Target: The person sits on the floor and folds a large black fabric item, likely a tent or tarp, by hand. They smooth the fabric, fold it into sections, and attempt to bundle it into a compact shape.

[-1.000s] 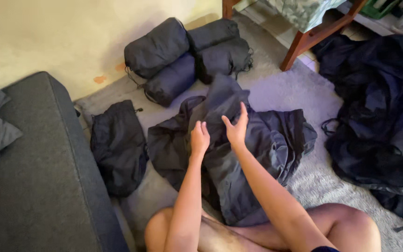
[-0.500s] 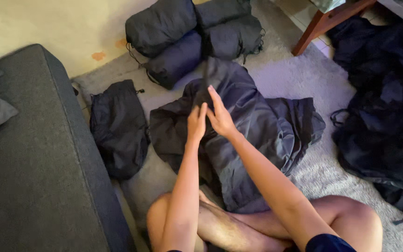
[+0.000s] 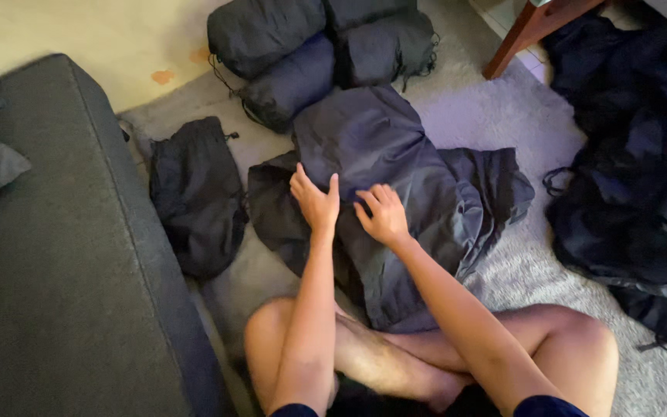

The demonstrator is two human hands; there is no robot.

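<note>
Both hands, left hand (image 3: 314, 202) and right hand (image 3: 384, 215), lie spread flat on the half-folded dark garment (image 3: 395, 177) on the rug (image 3: 503, 116), four rolled bundles (image 3: 310, 46) done at twelve o'clock, a heap (image 3: 634, 170) waiting at three o'clock.

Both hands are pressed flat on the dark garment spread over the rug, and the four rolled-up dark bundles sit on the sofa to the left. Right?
Not quite. The left hand and right hand do rest on the dark garment spread over the rug, but the rolled-up dark bundles lie on the floor beyond the garment, not on the sofa. The head view shows it.
</note>
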